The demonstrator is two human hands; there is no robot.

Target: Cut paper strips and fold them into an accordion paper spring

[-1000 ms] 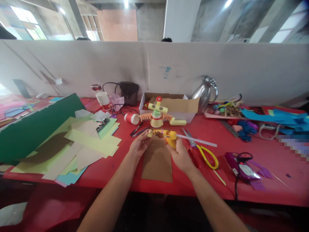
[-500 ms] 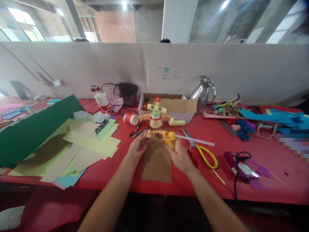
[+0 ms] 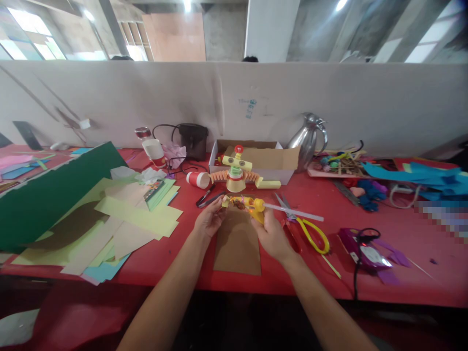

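Note:
My right hand (image 3: 272,234) is closed around the handle of a yellow hot glue gun (image 3: 256,207), with a long clear glue stick (image 3: 296,211) jutting from its back end. The gun's nozzle points left, at a small pale-yellow paper piece (image 3: 225,200) pinched in the fingers of my left hand (image 3: 211,218). Whether nozzle and paper touch, I cannot tell. Below both hands lies a brown cardboard sheet (image 3: 237,248). Just beyond them stands a paper figure (image 3: 236,170) with a red ball on top and folded orange arms.
Scissors (image 3: 310,234) with yellow handles lie right of my right hand, near a purple box (image 3: 365,251) with a black cord. Paper sheets (image 3: 139,209) pile up at left. A paper cup (image 3: 198,180), an open box (image 3: 256,146) and a metal jug (image 3: 309,139) stand behind.
The whole view has shifted very slightly. Both hands keep the same hold, with the glue gun's nozzle still at the paper piece.

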